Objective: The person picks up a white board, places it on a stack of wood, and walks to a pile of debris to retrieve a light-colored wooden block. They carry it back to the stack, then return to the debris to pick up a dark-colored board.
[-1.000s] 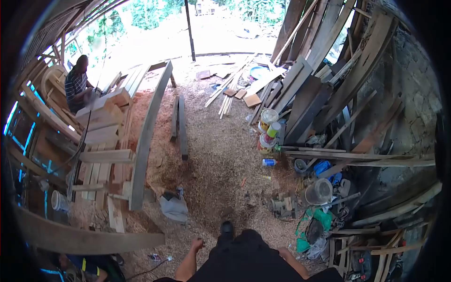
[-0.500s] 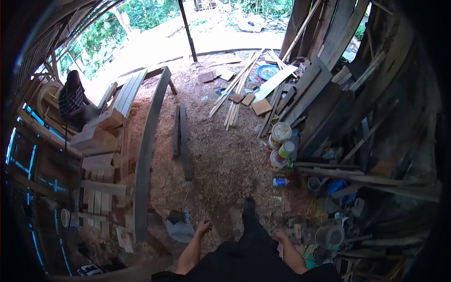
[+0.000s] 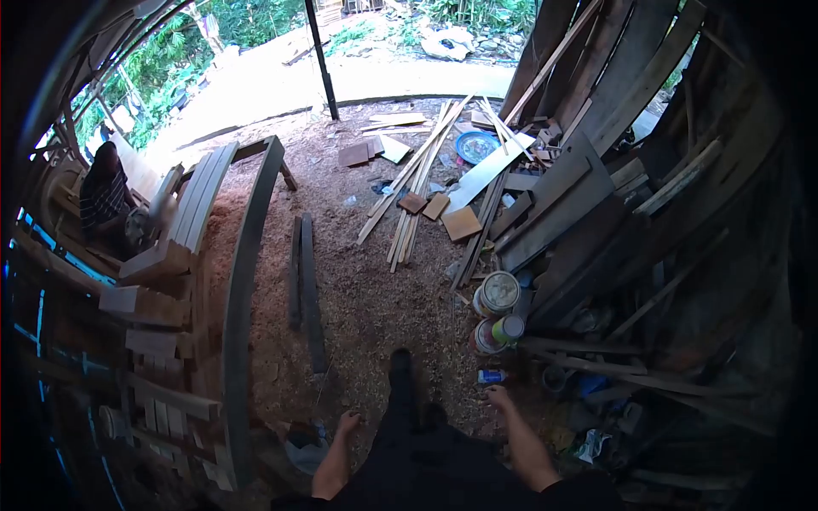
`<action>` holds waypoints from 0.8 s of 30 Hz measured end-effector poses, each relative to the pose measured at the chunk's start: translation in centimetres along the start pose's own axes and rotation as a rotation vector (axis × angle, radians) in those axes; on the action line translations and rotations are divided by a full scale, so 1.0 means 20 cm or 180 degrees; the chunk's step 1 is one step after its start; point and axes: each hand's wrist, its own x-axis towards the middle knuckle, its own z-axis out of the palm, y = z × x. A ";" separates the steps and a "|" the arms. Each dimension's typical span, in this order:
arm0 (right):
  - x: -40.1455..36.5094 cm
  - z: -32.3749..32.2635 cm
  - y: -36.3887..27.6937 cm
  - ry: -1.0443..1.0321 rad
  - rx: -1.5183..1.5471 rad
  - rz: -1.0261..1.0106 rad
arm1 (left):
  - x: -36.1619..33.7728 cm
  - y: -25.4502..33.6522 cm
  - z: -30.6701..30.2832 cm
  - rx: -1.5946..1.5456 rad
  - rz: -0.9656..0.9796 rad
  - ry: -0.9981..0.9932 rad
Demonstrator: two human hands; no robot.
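Observation:
My left hand (image 3: 348, 422) hangs low over the shavings-covered floor, beside a grey sheet-like item (image 3: 307, 453); its fingers look loosely curled, too small to read clearly. My right hand (image 3: 497, 396) is held out just below a small blue and white can (image 3: 492, 376) lying on the ground, with no contact that I can make out. Beyond the can stand a lidded bucket (image 3: 497, 292) and a smaller green-rimmed tin (image 3: 509, 329). One dark-clad leg (image 3: 401, 383) is stretched forward between my hands.
A long beam frame (image 3: 244, 315) and stacked boards (image 3: 204, 196) fill the left, where a person in a striped top (image 3: 104, 194) sits. Two dark planks (image 3: 310, 298) lie mid-floor. Ahead are thin strips (image 3: 417, 187) and a blue basin (image 3: 476, 147); large boards (image 3: 558, 204) lean at right.
The view has shifted forward and to the right, so the bucket and strips appear lower. My right hand has moved up in view, nearer the can. My left hand appears slightly lower and further left.

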 end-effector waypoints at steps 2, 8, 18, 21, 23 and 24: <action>0.09 0.01 -0.15 -0.0029 -0.0071 0.0148 | 0.22 0.04 -0.04 0.0706 0.0259 0.0052; 0.41 0.07 -0.43 0.0058 0.0435 0.0200 | 0.83 0.47 -0.17 0.0611 -0.0293 -0.0234; 0.93 0.20 -0.94 0.0046 0.0485 0.0419 | 1.21 1.92 -0.03 0.0478 0.0534 -0.0452; 1.11 0.23 -1.19 -0.0182 0.0607 0.0545 | 1.32 2.18 0.02 0.0392 0.0381 -0.0613; 1.25 0.24 -1.34 -0.0229 0.0312 0.0552 | 1.42 2.29 0.02 0.0311 0.0299 -0.0634; 1.37 0.24 -1.38 -0.0241 0.0325 0.0555 | 1.48 2.34 0.02 0.0204 0.0239 -0.0644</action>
